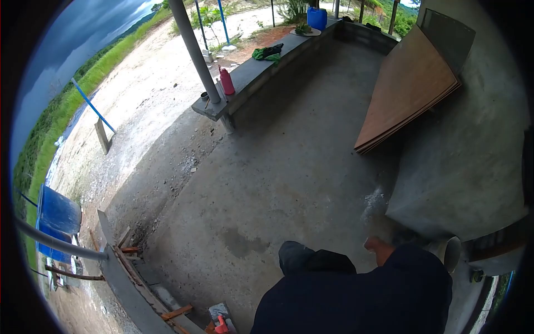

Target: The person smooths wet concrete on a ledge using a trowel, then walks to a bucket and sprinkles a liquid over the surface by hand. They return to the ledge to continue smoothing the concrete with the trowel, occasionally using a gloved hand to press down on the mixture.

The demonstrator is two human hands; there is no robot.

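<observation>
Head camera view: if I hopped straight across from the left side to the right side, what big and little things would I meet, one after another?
Blue tub → red bottle → green and black cloth → blue jug → brown leaning boards.

Bright daylight enters from the left; the floor sits in soft shade, edges bowed and black-cornered.

A pink bottle [227, 82] stood near the near end of the low ledge [246, 72], with a green and black cloth [268, 52] farther along and a blue container [317, 18] toward the far end. Brown boards [409, 83] leaned at the right wall [473, 139]. A blue barrel [60, 210] stood outside, left.
</observation>
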